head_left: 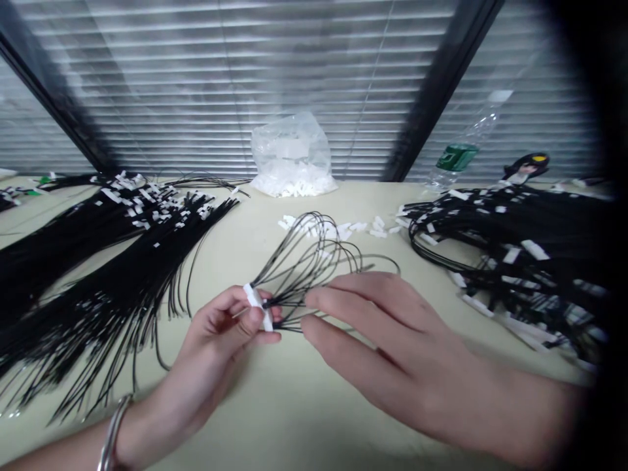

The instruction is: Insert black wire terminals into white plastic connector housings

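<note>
My left hand pinches a long white plastic connector housing between thumb and fingers, tilted above the table. Thin black wires run out of its right side and loop up and back. Close to the right of the housing, my right hand reaches across the wires. Its thumb and index fingertips are apart, with wires passing at or behind them. Whether the fingertips touch a wire is unclear, and its other fingers are partly hidden.
Bundles of black wires with white ends spread over the left of the table. Wire harnesses with white connectors pile up at right. Loose white housings lie behind my hands, before a clear bag of white pieces. A plastic bottle stands back right.
</note>
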Demonstrator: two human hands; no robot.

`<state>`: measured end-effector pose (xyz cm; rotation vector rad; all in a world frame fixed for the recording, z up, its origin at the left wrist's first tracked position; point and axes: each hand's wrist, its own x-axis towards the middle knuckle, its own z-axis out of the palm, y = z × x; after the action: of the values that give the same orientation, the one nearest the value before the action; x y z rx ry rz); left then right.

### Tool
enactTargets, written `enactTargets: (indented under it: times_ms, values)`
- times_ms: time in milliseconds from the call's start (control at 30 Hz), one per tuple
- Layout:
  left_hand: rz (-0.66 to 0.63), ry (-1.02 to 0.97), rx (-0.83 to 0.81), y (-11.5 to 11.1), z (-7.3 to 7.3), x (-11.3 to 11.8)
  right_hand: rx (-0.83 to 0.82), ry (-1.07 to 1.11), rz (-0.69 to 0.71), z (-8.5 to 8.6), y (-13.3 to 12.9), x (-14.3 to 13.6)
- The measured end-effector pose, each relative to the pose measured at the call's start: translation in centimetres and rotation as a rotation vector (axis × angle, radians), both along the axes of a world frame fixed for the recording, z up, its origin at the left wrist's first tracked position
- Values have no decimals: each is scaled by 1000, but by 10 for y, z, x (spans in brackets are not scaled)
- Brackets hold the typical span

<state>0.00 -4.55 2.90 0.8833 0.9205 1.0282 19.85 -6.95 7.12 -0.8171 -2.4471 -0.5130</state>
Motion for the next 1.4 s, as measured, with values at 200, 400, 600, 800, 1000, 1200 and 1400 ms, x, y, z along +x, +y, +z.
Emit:
enactTargets:
  times_ms: [200, 400, 600, 800, 1000, 1200, 1400]
  values:
    - [184, -86, -127, 5, -1, -6, -182, -230, -86, -24, 11, 5]
    - [220, -123, -143, 10, -5, -10, -253, -114, -103, -23, 17, 10]
    - [212, -142, -159, 11, -4, -8, -203, -89, -107, -21, 16, 10]
    - [230, -175, -175, 11, -5, -9, -90, 7, -89, -11, 16, 11]
    - [291, -180, -191, 14, -6, -10, -231, -115, -135, -11, 16, 13]
    - [300, -183, -180, 14, -7, -11, -639, -43, -215, -16, 21, 16]
    - [242, -144, -141, 14, -10, -13, -1575, 596, 197, 20, 23, 22]
